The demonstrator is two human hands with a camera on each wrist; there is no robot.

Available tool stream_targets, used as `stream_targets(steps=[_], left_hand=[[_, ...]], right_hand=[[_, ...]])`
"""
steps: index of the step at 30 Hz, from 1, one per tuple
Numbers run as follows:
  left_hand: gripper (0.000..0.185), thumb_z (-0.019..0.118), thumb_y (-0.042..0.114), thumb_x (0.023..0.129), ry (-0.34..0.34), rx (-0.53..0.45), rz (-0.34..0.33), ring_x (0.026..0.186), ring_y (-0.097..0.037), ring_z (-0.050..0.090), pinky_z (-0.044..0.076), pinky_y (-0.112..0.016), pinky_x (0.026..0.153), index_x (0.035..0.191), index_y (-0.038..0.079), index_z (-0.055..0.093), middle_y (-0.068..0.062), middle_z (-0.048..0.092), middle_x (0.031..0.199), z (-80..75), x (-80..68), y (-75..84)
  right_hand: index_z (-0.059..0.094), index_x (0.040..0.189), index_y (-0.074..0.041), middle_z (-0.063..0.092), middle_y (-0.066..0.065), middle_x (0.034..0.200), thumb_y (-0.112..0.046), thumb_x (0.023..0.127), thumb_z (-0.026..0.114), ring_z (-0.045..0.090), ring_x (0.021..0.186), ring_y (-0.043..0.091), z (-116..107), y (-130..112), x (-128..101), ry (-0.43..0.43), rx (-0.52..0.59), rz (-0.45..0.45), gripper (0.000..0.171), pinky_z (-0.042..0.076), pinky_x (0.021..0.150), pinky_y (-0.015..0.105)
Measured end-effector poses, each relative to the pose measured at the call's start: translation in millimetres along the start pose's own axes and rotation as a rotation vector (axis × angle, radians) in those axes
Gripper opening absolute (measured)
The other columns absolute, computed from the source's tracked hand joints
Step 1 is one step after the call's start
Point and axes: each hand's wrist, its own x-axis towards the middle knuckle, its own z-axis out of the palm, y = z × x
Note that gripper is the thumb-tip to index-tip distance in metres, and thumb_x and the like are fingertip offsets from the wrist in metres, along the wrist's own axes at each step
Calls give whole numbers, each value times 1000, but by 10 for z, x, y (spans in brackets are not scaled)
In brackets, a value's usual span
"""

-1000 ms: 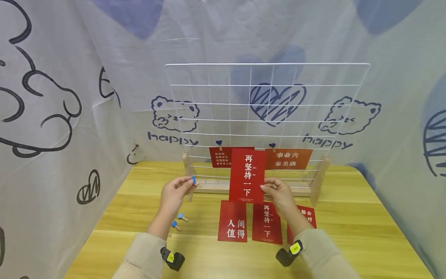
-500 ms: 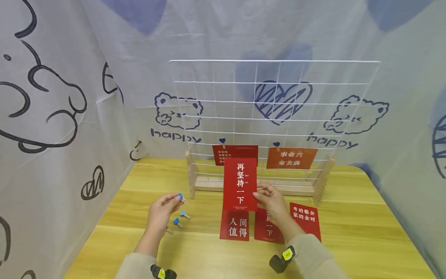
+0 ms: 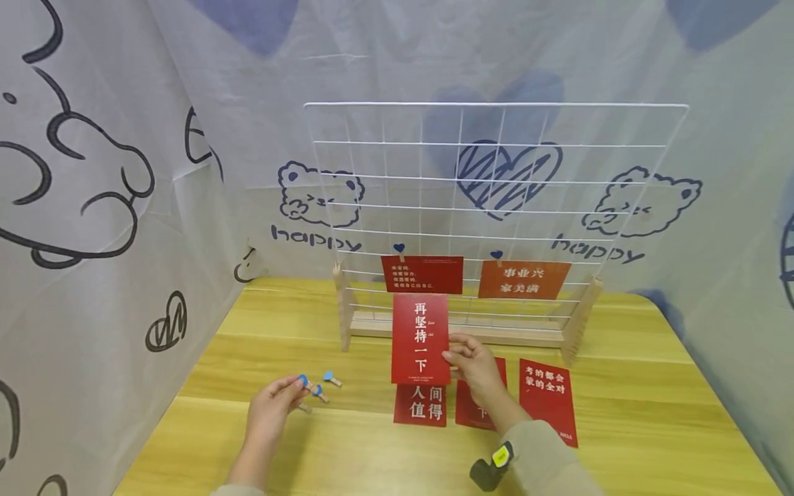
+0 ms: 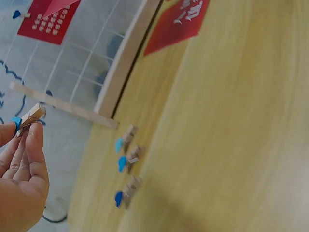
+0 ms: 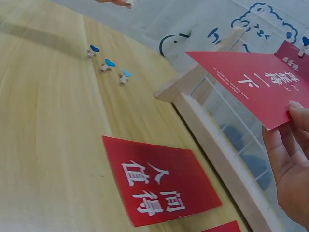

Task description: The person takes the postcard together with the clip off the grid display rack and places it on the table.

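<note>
Item: red card (image 3: 421,339), being held upright above the desk (image 3: 633,420) by the right hand (image 3: 473,361), which is pinching its right edge between thumb and fingers.

Handling, by judgement: it is looking light and thin, fairly stiff but liable to bend, so an edge pinch is suiting it best.

Item: blue-tipped wooden clip (image 4: 28,118), being pinched at the fingertips of the left hand (image 3: 273,406), low over the desk. Three more clips (image 4: 126,165) are lying just beside it.

Setting: white wire grid (image 3: 490,179) is standing in a wooden base, two cards hanging clipped; three red cards (image 3: 420,405) are lying flat in front.
</note>
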Motion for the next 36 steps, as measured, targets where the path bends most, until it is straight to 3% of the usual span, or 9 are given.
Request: stream_targets(steps=[3,6,10,12,19,28,32,36], left_hand=[[42,61,30,79,-3,-39,19,84,-15,59,47,-22,73,105,-3,54,-11,60,95,-107,100,-309],[46,62,35,77,12,-45,-5,84,-14,59,47,-20,71,106,0,55,-9,61,95,-195,209,-613],[51,64,40,73,67,-34,-69,86,-15,59,47,-21,72,106,3,55,-8,61,96,-243,291,-856],[50,65,40,71,99,-41,-85,86,-17,59,47,-23,72,105,4,56,-9,61,96,-247,299,-899],[50,66,39,71,127,-40,-107,84,-16,59,47,-22,72,104,2,56,-8,61,94,-267,221,-834],[42,60,28,80,56,58,-158,80,-13,58,46,-22,73,104,-6,52,-6,62,89,-270,-182,-259],[40,58,24,82,56,89,-200,82,-15,57,46,-25,75,106,-7,50,-7,61,90,-283,-219,-252],[34,60,17,80,93,27,-219,76,-12,59,47,-22,70,102,-8,52,-7,62,84,-309,-200,-351]], right_hand=[[50,108,6,57,1,73,3,78,59,53,61,8,28,47,2,3,-27,17,31,46,51,23],[50,109,6,58,6,75,2,77,60,53,60,8,58,96,6,3,-25,27,33,46,50,23],[50,110,5,58,6,78,3,76,61,55,61,10,96,162,10,3,-18,36,36,47,50,24],[51,110,4,59,4,79,2,76,61,56,63,10,117,192,12,3,-31,38,36,48,51,25],[50,112,1,59,4,81,1,77,60,57,67,12,201,288,8,-20,-68,47,36,50,57,32],[50,114,0,60,7,85,0,78,59,56,67,13,276,428,-15,-47,-126,70,37,48,53,27],[49,113,0,58,8,87,-1,78,60,56,68,13,295,502,-11,-47,-136,86,37,49,54,27],[48,113,2,56,10,88,0,77,60,55,66,12,326,573,-6,-63,-127,86,38,48,52,24]])
